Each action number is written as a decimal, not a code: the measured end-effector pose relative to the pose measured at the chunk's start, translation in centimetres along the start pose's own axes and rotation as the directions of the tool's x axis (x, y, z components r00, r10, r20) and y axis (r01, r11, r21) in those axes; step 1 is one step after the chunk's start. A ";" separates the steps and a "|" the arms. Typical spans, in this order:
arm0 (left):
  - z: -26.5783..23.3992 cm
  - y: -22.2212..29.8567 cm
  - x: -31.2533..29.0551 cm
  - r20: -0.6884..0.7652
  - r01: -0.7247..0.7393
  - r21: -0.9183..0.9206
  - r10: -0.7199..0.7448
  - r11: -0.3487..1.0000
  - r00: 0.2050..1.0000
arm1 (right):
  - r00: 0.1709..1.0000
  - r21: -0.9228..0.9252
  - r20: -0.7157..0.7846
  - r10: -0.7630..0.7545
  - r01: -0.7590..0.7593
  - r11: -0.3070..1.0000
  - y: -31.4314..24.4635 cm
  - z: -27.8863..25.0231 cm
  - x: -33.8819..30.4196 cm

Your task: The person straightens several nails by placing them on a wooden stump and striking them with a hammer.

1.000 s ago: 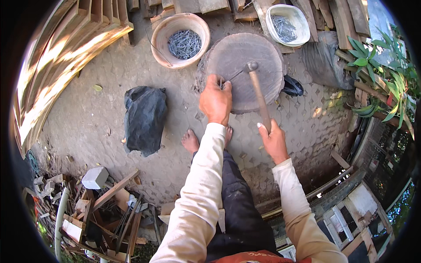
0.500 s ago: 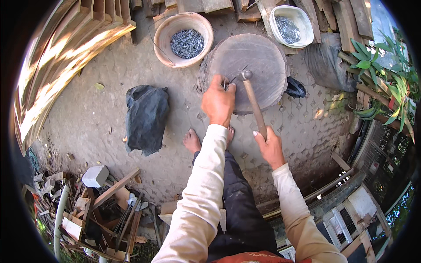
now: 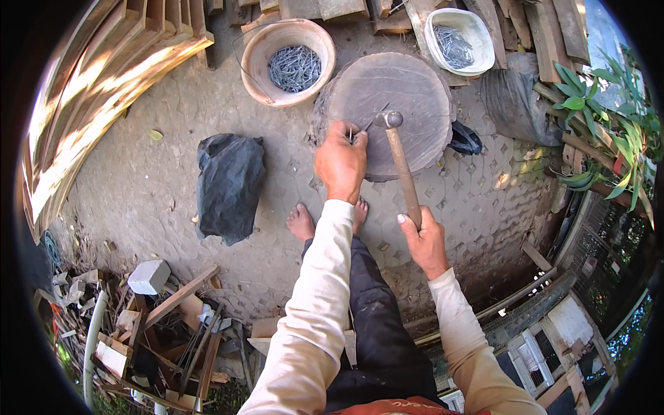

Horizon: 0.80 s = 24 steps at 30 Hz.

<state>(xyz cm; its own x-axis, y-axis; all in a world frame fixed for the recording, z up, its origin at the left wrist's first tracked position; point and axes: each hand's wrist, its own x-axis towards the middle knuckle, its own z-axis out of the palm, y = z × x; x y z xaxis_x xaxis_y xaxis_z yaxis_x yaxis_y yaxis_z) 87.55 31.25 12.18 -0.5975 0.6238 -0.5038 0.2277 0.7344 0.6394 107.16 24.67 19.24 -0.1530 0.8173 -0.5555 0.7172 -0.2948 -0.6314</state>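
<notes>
My right hand (image 3: 425, 243) is wrapped round the wooden handle of a ball-headed hammer (image 3: 402, 164). Its metal head rests over, or just above, the middle of a round wooden stump (image 3: 391, 76). At the stump's near left edge my left hand (image 3: 340, 164) is closed in a pinch on thin metal nails, whose ends poke out between thumb and fingers. A nail (image 3: 367, 126) shows between the fingertips and the hammer head; whether it is held or lies on the wood I cannot tell. Beyond the stump's left side stands a clay-coloured bucket (image 3: 252, 66) of nails (image 3: 294, 68).
A white tub (image 3: 487, 43) with more nails stands at the far right of the stump. Dark plastic sheeting (image 3: 230, 187) lies left of my feet. Stacked boards (image 3: 155, 34) fill the far left, scrap wood (image 3: 183, 304) the near left. Leafy plants (image 3: 626, 131) grow at right.
The hammer head has shifted very slightly to the right, and my right hand has lowered a little. My left hand keeps its pinch, nearly in the same place.
</notes>
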 end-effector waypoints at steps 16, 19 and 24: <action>-0.1 0.3 0.0 0.011 -0.014 0.141 0.013 0.990 1.000 | 0.995 -0.084 -0.013 -0.097 0.096 0.992 0.3 -0.7 0.3; 0.0 -0.3 0.1 0.085 -0.012 0.075 0.005 0.997 0.996 | 0.996 0.120 -0.092 -0.011 0.022 0.992 1.1 -1.0 -1.9; -0.9 -2.4 1.0 0.055 -0.002 -0.388 0.025 0.921 0.998 | 0.995 0.257 -0.072 0.062 -0.042 0.966 2.3 -0.8 -2.8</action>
<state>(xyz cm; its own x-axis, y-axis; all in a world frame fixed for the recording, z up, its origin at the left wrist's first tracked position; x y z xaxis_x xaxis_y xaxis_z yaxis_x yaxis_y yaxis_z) 85.73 29.84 10.63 -0.5484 0.6561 -0.5185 -0.0875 0.5716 0.8158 109.79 22.09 19.77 -0.0591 0.8308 -0.5534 0.5245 -0.4458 -0.7254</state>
